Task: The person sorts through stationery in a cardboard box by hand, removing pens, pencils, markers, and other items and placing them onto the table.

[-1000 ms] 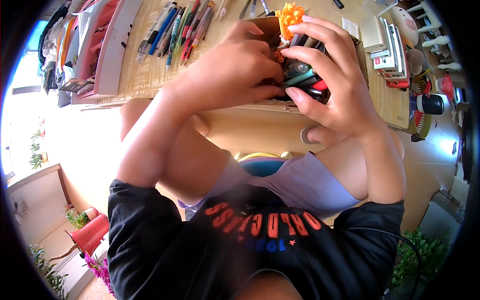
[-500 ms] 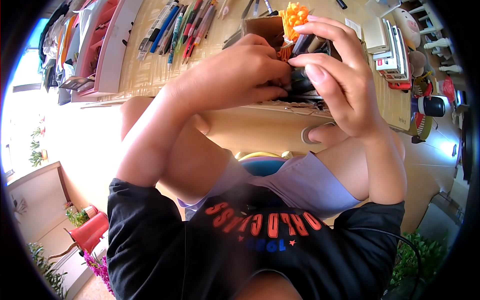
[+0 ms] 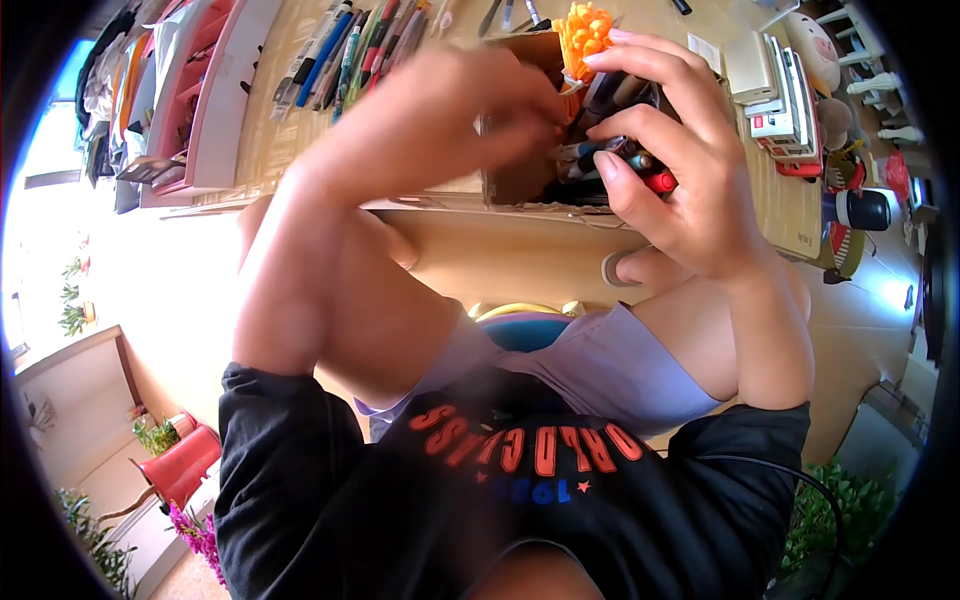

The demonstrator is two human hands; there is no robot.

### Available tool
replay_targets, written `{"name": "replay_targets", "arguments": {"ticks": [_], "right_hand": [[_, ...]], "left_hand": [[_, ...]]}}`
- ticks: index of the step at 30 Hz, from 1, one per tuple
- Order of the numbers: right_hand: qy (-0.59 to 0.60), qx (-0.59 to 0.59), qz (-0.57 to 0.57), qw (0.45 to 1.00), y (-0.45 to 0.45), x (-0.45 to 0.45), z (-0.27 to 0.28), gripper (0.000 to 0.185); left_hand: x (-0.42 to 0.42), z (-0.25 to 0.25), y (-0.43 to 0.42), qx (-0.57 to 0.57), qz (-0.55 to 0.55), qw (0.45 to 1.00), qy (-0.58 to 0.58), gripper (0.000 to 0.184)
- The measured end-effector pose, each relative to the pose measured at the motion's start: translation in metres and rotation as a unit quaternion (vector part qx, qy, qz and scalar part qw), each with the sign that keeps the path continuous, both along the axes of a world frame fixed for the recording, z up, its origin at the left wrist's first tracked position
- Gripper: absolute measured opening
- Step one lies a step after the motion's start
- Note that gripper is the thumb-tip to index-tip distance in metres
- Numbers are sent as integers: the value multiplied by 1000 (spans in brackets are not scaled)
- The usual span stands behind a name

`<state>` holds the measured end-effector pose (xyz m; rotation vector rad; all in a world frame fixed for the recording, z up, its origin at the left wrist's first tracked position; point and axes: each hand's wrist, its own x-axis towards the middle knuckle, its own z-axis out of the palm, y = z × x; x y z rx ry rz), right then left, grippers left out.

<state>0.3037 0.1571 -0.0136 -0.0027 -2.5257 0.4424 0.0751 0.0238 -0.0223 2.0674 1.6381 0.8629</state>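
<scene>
The tan table point(image 3: 780, 215) bears a cardboard box point(image 3: 512, 182) at its near edge. Over the box's left side, the left hand point(image 3: 470, 110) is too blurred to tell whether its fingers grip anything; the right hand point(image 3: 690, 175) arches over the other side, fingers apart. Loose pens point(image 3: 345, 58) lie to the left; boxed pens point(image 3: 603, 93) sit beside an orange bundle point(image 3: 584, 40).

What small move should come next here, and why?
I'd probably have the right hand draw out the red-ended pen: its end shows close by that hand, amid pens crowded in the box, and a row of pens lies on the table. The left hand is blurred, so I can't tell whether it holds anything.
</scene>
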Motion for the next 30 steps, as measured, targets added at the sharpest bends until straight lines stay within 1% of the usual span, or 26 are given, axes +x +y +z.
{"name": "replay_targets", "arguments": {"ticks": [1, 3, 5, 6, 9, 14, 15, 16, 19, 25, 28, 30], "right_hand": [[-4, 0, 1, 1000, 0, 1, 1, 15], [-4, -8, 4, 1000, 0, 1, 0, 16], [-1, -10, 9, 1000, 1, 0, -1, 17], [2, -8, 11, 1000, 1, 0, -2, 18], [2, -1, 15, 1000, 0, 0, -3, 18], [-7, -2, 30, 1000, 0, 0, -1, 19], [-2, -8, 33, 999, 1, 0, -3, 19], [4, -14, 36, 999, 1, -1, -4, 20], [5, -18, 38, 999, 0, 0, -4, 19], [-2, -12, 57, 998, 1, 3, -5, 14], [1, -23, 49, 999, 5, 3, -7, 18], [6, -10, 45, 999, 8, 3, -10, 21]], "left_hand": [[-6, 4, 1, -6, 49, 998, -49, 19], [-29, 2, 8, 48, 144, 986, -63, 18], [-63, -7, 11, -12, 255, 965, -64, 21], [-66, -5, 8, -23, 322, 946, 39, 25], [-89, -24, 8, -72, 376, 915, 127, 27], [-115, -65, 28, -100, 375, 907, 164, 24], [-113, -65, 31, -106, 375, 906, 168, 24], [-111, -64, 34, -121, 391, 896, 172, 27], [-92, -46, 40, -215, 389, 884, 146, 30], [-92, -60, 38, -118, 383, 893, 206, 32], [-96, -58, 40, -160, 378, 891, 193, 32], [-100, -60, 43, -169, 379, 884, 215, 29]]}}
